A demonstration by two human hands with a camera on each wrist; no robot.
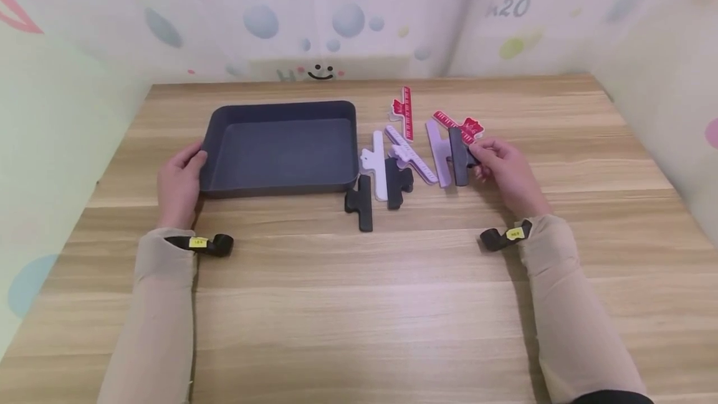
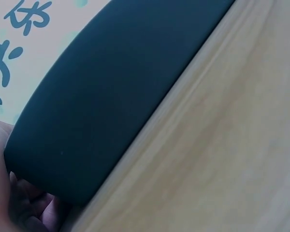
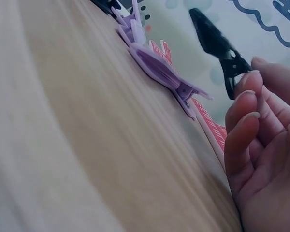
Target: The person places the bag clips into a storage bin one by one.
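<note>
My left hand [image 1: 181,179] grips the left end of a dark grey rectangular tray [image 1: 280,189], thumb at the rim; its fingers are partly hidden behind the tray wall [image 2: 101,96] in the left wrist view. My right hand [image 1: 507,170] pinches a black clip [image 1: 459,158] by its handle. The right wrist view shows this black clip [image 3: 210,36] raised above the table, its jaws together. Just left of it in the head view lies a light purple clip [image 1: 437,148]. A red ruler-marked clip [image 1: 447,121] lies behind the held clip.
Between tray and right hand lie another red clip [image 1: 407,114], a purple ruler-marked clip [image 1: 412,154], a white clip [image 1: 379,167] and two black clips, one [image 1: 394,186] beside the white clip, the other [image 1: 365,204] nearer. A patterned curtain [image 1: 348,17] hangs behind the wooden table [image 1: 359,304].
</note>
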